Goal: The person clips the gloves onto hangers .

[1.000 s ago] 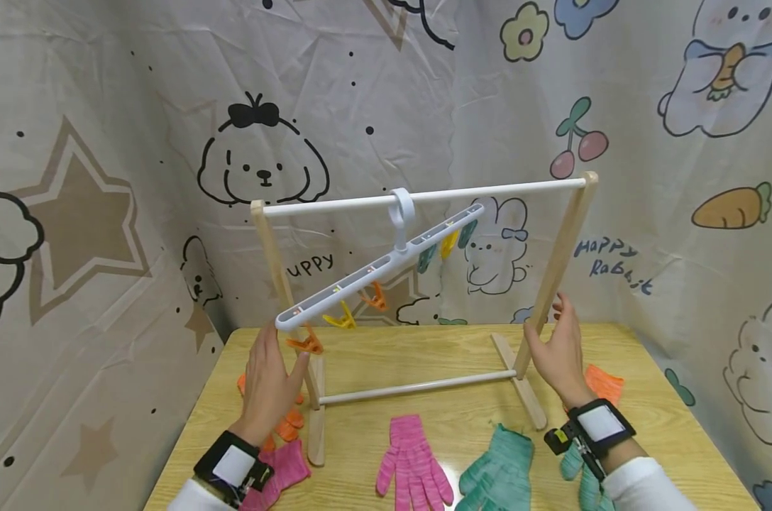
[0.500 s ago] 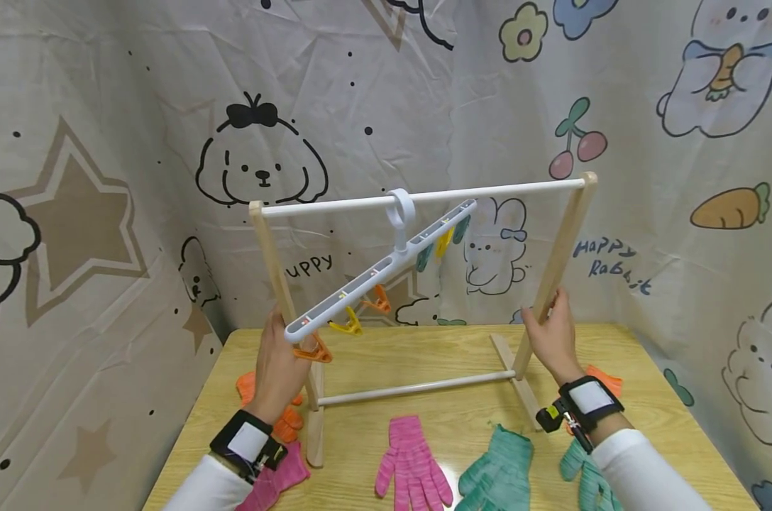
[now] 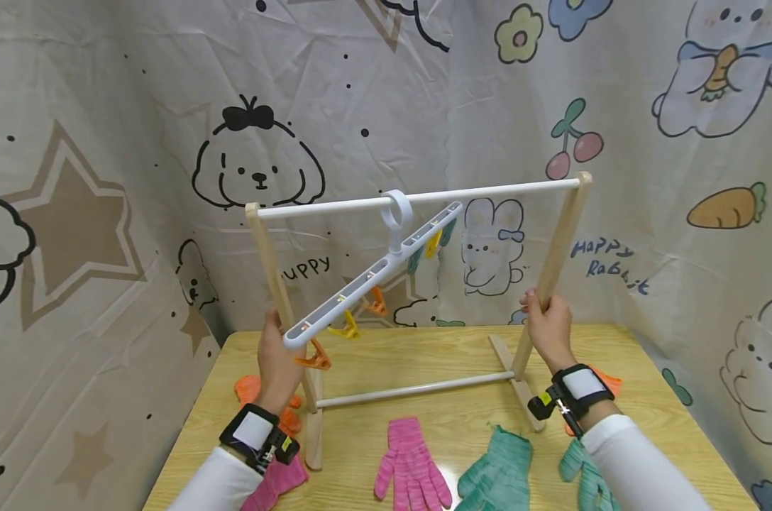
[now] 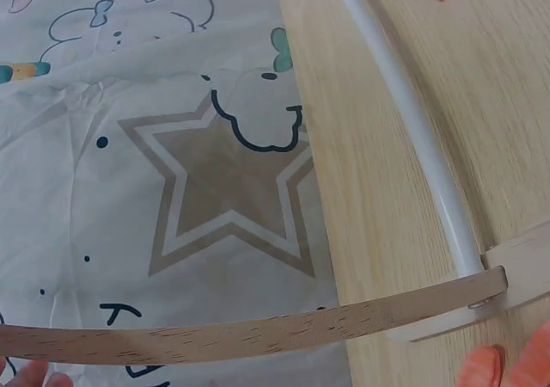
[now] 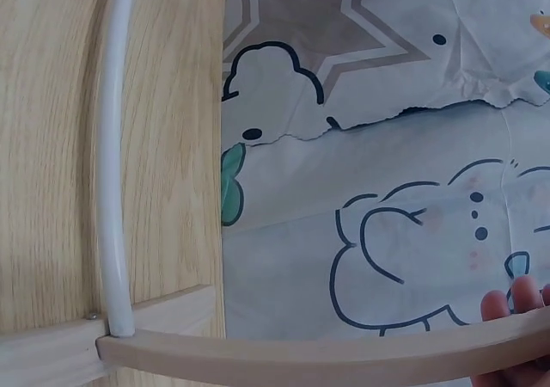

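Observation:
A wooden drying rack stands on the table, with a white top rail (image 3: pixel 501 189) between its left post (image 3: pixel 269 255) and right post (image 3: pixel 562 238). From the rail hangs a light grey hanger (image 3: pixel 360 284), slanted, carrying orange, yellow and green clips. My left hand (image 3: pixel 279 363) grips the left post, partly behind the hanger's near end and an orange clip (image 3: pixel 316 356). Around the right post curls my right hand (image 3: pixel 548 330). Fingertips (image 5: pixel 527 294) show beside that post in the right wrist view; in the left wrist view, fingertips (image 4: pixel 34 373) peek out beneath the left post.
A pink glove (image 3: pixel 413 461) and a green glove (image 3: pixel 499 465) lie in front of the rack. Another pink glove (image 3: pixel 279 485) and an orange glove (image 3: pixel 248 388) lie left, another green glove (image 3: pixel 584 472) right. A white lower rod (image 3: pixel 418 389) joins the posts. Printed cloth hangs behind.
Both hands have come inward and taken hold of the rack's posts. The hanger has swivelled a little on the rail, its far end shifting left. The gloves have stayed put.

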Action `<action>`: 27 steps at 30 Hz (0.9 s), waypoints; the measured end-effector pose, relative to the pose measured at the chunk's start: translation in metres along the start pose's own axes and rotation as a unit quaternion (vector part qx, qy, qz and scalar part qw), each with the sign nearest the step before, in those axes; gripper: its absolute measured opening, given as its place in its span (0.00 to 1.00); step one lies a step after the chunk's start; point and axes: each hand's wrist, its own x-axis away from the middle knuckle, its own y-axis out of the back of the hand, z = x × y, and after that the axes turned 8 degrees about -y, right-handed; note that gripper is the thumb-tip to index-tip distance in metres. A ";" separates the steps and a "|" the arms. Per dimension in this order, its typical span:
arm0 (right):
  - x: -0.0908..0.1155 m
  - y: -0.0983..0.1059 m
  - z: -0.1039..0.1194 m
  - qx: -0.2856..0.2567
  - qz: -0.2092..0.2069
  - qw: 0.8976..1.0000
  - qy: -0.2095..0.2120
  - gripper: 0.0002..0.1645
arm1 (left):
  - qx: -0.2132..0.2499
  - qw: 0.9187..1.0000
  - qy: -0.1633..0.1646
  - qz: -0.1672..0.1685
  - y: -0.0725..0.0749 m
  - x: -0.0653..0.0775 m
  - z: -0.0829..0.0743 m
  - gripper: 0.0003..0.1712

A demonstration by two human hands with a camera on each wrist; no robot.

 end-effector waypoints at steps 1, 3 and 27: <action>0.000 -0.001 -0.001 -0.004 0.000 1.000 0.001 0.19 | 0.000 1.000 0.002 -0.005 -0.001 0.000 0.000 0.26; -0.001 -0.001 -0.003 -0.007 0.000 1.000 0.002 0.19 | -0.001 1.000 0.001 -0.011 -0.003 -0.001 -0.001 0.21; -0.007 -0.018 -0.031 0.014 -0.099 0.992 0.077 0.22 | 0.136 0.985 -0.042 -0.097 -0.028 -0.003 0.009 0.11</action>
